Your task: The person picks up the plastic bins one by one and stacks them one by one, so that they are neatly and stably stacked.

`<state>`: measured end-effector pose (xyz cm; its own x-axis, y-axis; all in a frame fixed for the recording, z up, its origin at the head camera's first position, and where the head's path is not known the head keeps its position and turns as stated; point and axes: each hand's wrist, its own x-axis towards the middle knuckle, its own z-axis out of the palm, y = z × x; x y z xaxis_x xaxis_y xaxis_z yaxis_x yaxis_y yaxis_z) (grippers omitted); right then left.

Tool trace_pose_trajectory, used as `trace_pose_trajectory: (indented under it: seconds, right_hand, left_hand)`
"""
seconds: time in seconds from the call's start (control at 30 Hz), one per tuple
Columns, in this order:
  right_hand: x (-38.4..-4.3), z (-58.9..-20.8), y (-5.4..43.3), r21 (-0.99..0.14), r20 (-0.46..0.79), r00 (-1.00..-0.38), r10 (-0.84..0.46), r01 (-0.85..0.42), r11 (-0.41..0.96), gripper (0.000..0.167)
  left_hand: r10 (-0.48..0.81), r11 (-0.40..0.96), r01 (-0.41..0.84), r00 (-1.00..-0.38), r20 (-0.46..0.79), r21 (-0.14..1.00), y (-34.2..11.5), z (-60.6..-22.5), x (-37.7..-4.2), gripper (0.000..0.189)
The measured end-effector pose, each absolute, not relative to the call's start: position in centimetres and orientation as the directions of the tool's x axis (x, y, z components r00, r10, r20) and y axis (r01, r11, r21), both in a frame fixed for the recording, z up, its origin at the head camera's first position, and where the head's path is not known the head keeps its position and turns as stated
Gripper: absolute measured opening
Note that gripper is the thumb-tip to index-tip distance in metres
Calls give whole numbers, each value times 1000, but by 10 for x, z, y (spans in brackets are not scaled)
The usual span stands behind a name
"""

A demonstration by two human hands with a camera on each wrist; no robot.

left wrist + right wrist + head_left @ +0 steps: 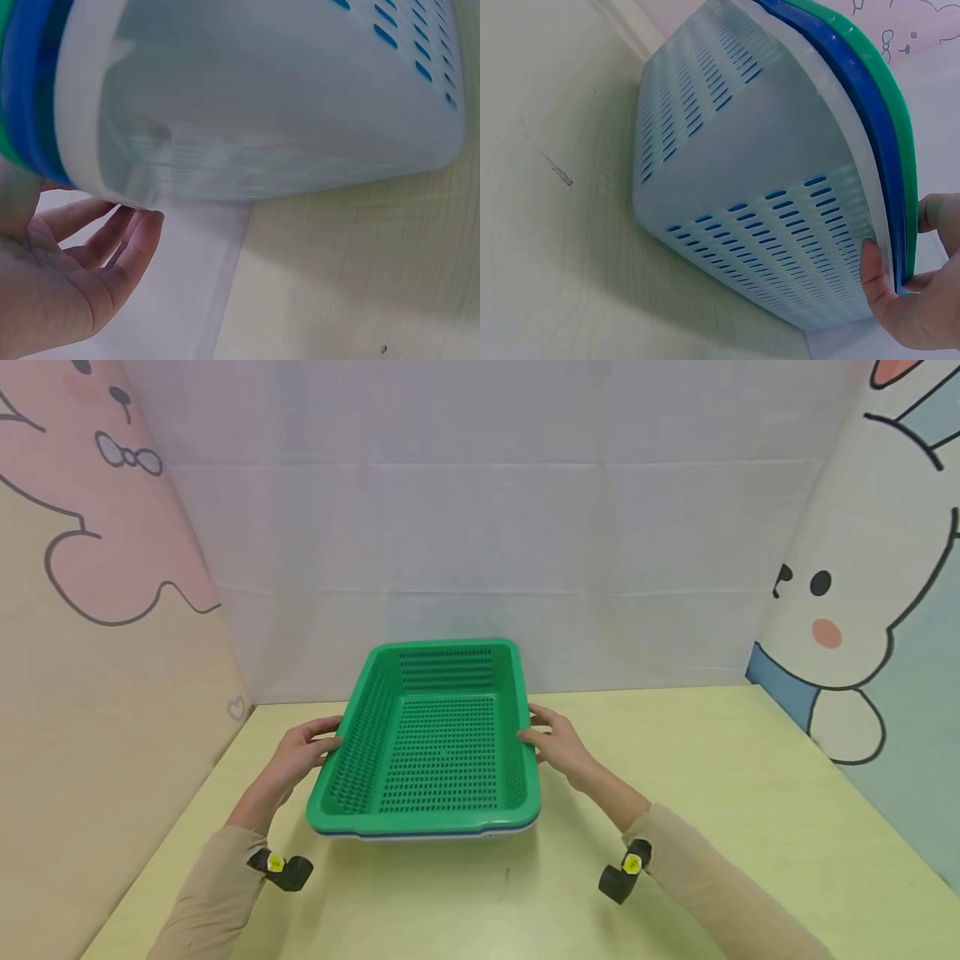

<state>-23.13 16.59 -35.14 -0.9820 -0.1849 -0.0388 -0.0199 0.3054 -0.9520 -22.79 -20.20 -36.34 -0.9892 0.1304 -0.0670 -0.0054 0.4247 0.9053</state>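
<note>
A stack of three nested plastic baskets is between the hands, above or on the table. Uppermost is a green basket [423, 823] with slotted walls and floor. Below its rim shows the rim of a blue basket [864, 94], and outermost is a white basket [754, 161] with rows of slots. The left hand [302, 750] grips the stack's left rim, thumb on top and fingers beneath. On the opposite side, the right hand [558, 742] holds the rims between thumb and fingers. Whether the white basket's bottom touches the table cannot be told.
The pale yellow-green table [720, 793] extends to both sides, with a small dark mark [557, 169] near its front. A white sheet [480, 527] hangs behind it. Side panels with cartoon animals [847, 593] stand at left and right.
</note>
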Motion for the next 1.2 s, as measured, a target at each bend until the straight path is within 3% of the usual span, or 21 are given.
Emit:
trace_pose_trajectory:
  seconds: [1.2]
  right_hand:
    - [-224,-346,238,-923,-52,-985,-162,-14,386,56]
  left_hand:
    - [176,362,37,-984,-29,931,-136,-364,-228,48]
